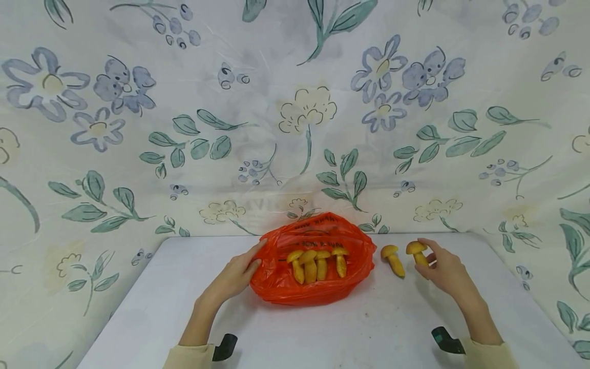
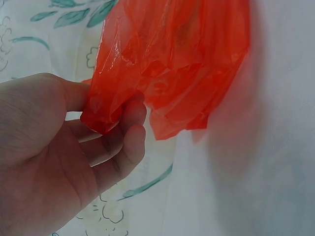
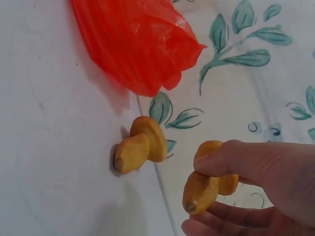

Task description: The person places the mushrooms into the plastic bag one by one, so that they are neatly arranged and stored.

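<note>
A red plastic bag [image 1: 304, 294] lies with its mouth spread toward me, and several yellow mushrooms [image 1: 310, 266] rest side by side in it. My left hand [image 1: 237, 274] pinches the bag's left edge; in the left wrist view the thumb and fingers [image 2: 133, 110] hold a fold of red film. Right of the bag, my right hand [image 1: 444, 269] grips one yellow mushroom [image 1: 417, 251] between thumb and fingers, as the right wrist view [image 3: 199, 191] also shows. Another mushroom [image 1: 393, 261] lies on the table between the bag and that hand.
The white table [image 1: 359, 338] ends at a back edge just behind the bag. Beyond it hangs a floral cloth [image 1: 258, 195], which also runs down both sides. A dark band or device [image 1: 225, 347] shows at the left wrist, another [image 1: 447, 340] at the right.
</note>
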### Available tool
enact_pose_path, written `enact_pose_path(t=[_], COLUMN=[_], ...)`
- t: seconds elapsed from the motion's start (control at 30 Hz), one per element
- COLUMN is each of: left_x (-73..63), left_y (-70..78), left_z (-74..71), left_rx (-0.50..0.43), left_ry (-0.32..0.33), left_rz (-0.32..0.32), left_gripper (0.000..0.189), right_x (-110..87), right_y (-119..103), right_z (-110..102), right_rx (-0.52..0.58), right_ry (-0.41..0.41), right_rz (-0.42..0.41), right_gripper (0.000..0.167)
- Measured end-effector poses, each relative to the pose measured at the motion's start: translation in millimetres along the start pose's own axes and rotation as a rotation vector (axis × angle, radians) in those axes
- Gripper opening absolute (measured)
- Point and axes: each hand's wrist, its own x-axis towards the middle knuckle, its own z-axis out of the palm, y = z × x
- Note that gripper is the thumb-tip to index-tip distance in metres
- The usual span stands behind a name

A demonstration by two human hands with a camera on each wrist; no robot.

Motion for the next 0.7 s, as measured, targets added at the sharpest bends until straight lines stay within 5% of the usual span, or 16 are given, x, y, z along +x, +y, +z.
enact_pose_path(t=[0.7], left_x=[-1.4], left_y=[1.2], left_z=[-2.7], left_rx=[-0.017], left_ry=[-0.009], left_rz=[-0.022], left_gripper=[0.056], right_x=[-2.7], right_y=[-29], right_z=[5], right_rx=[-0.018], right_ry=[0.051], right_rz=[-0.052], right_gripper=[0.064])
